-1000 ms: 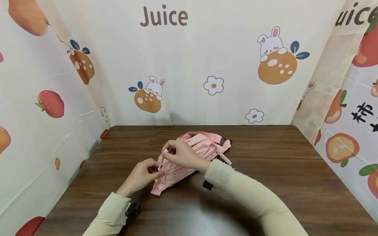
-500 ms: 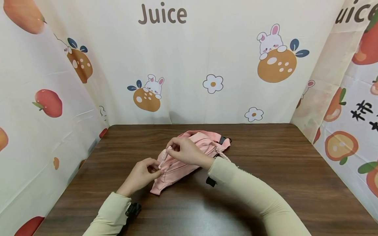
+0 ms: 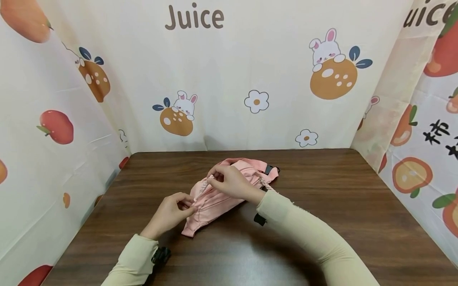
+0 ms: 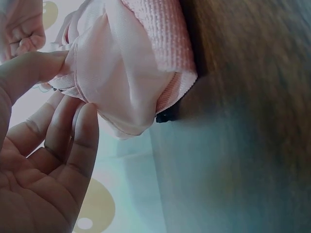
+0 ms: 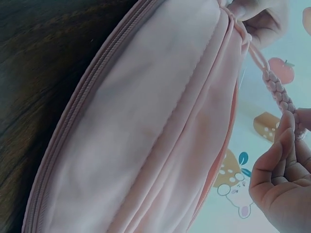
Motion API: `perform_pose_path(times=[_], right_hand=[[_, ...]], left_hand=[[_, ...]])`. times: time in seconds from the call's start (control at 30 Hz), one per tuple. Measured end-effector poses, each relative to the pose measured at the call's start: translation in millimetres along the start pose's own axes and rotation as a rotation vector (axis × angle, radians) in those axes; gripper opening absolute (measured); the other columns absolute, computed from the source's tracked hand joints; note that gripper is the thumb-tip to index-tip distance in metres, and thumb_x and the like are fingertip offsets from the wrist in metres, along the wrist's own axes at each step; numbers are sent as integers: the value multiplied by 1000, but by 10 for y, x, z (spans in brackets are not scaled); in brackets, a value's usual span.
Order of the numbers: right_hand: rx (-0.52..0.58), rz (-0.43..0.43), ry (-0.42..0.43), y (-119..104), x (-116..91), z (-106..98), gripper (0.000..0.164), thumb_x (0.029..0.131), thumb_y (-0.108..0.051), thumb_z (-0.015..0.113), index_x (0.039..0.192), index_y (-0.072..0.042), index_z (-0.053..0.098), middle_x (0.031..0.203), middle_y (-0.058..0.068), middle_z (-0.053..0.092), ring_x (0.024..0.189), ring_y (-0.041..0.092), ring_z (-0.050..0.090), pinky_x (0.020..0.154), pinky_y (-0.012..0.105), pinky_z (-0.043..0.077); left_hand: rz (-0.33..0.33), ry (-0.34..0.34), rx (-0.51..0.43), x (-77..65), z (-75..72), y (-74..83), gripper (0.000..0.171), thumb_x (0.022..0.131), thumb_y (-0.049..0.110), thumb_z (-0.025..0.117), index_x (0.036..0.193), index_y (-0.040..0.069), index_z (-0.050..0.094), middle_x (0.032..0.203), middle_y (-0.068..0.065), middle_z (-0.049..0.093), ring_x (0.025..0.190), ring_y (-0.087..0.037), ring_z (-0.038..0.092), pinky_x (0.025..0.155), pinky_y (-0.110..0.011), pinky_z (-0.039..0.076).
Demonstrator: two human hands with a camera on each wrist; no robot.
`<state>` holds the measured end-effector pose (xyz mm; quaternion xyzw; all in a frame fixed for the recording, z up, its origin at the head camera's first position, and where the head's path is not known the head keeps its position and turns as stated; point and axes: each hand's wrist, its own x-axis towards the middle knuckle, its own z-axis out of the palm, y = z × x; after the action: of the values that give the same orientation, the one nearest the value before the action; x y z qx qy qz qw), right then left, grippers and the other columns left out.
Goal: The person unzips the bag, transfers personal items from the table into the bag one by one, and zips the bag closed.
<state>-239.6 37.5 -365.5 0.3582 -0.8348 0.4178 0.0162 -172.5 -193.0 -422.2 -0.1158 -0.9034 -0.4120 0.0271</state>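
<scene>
A pink waist bag (image 3: 216, 208) lies slantwise on the table in the head view. At its near left end my left hand (image 3: 171, 212) pinches the fabric between thumb and fingers; the left wrist view shows the gathered cloth (image 4: 116, 63) under the thumb. My right hand (image 3: 232, 183) holds the free end of a braided zipper pull (image 5: 278, 90) and stretches it up and away from the bag. The pull's thin loop meets the bag right beside the left fingers. In the right wrist view, a long zipper (image 5: 80, 97) runs along the bag's side.
A second braided pull (image 3: 264, 183) hangs at the bag's right end, partly behind the right wrist. A black buckle (image 3: 269, 170) sits on the strap behind it. The brown wooden table (image 3: 340, 190) is bounded by printed curtains (image 3: 222, 71) at the back and sides.
My right hand has moved to the right and slightly farther back, drawing the braided pull with it so that it leans more to the right. The left hand stays in place.
</scene>
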Motion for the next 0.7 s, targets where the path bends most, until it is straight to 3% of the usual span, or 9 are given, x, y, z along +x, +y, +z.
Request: perform_pose_path(times=[0.43, 0.7], right_hand=[[54, 28, 20, 143, -50, -38, 12, 94, -19, 63, 101, -12, 70, 78, -2, 62, 65, 7, 54, 60, 21, 45], [-2, 47, 25, 176, -79, -78, 10, 94, -21, 63, 99, -13, 67, 76, -3, 63, 67, 6, 54, 62, 20, 45]], left_hand=[[19, 11, 16, 3, 11, 2, 16, 83, 17, 78, 96, 10, 71, 84, 1, 69, 75, -6, 62, 68, -21, 52], [24, 18, 23, 14, 14, -12, 16, 82, 16, 79, 93, 9, 71, 83, 1, 69, 75, -7, 62, 68, -21, 52]])
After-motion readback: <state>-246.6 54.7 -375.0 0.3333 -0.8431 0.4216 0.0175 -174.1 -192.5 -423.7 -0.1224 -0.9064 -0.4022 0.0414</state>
